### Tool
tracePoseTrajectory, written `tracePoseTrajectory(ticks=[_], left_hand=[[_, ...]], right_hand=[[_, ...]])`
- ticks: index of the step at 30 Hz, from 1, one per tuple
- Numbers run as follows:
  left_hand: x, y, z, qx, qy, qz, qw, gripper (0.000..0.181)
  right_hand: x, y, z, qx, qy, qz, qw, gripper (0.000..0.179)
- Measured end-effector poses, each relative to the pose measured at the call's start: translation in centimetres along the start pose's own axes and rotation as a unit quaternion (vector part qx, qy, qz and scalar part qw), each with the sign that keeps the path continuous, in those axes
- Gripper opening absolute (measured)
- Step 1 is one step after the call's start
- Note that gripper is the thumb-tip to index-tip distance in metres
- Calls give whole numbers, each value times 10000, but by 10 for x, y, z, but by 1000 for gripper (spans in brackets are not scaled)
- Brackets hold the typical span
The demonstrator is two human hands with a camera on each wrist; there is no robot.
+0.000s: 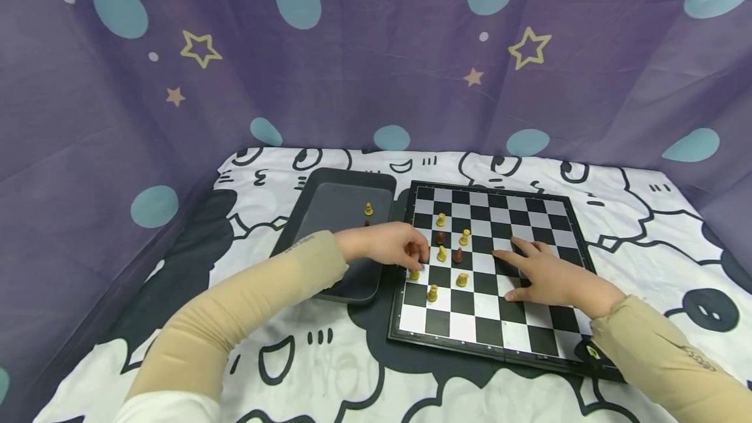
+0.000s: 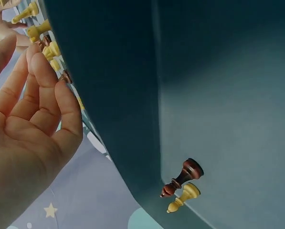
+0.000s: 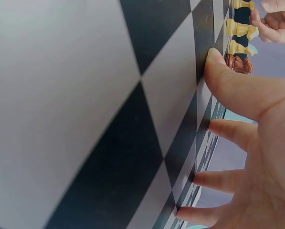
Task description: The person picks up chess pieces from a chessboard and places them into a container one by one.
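My left hand [image 1: 395,245] reaches over the near-left edge of the chessboard [image 1: 487,291]. Its fingers are loosely bent just above a yellow chess piece [image 1: 414,275], whose top they partly hide. In the left wrist view, a gap shows between thumb and fingers, with a yellow piece [image 2: 37,31] close by the fingertips. Spread out on the board's right half, my right hand [image 1: 549,277] touches the squares with its fingertips. Several yellow pieces, such as a rook [image 1: 432,293] and a knight [image 1: 442,253], stand near two dark brown pieces, one of them a knight [image 3: 238,64].
Left of the board lies a dark grey tray [image 1: 329,198], holding a yellow pawn [image 1: 368,209] and a dark brown piece [image 2: 183,177]. The cloth [image 1: 329,371] beneath has black-and-white cartoon drawings. A purple curtain [image 1: 364,70] hangs behind.
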State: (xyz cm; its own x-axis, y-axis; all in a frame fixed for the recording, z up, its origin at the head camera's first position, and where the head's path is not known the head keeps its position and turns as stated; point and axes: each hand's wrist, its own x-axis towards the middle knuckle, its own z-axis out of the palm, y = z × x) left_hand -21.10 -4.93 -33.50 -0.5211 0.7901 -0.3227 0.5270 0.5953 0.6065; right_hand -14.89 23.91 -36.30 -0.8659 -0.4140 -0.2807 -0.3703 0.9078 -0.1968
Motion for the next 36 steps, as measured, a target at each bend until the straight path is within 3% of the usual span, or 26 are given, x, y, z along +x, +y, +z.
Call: tracePoseTrajectory(ticks=[14,27,36], left_hand=[[0,-3,3,92,19,-64,9999,15],[2,-1,2,62,-141,-314,9994,15],[2,0,2,41,-245,-129,9996,8]], right_hand=[[0,-2,-1,15,-2,-17,10000,80],[0,-1,-2,49,1,-21,10000,80],[0,-1,-2,20,12,-30,10000,79]])
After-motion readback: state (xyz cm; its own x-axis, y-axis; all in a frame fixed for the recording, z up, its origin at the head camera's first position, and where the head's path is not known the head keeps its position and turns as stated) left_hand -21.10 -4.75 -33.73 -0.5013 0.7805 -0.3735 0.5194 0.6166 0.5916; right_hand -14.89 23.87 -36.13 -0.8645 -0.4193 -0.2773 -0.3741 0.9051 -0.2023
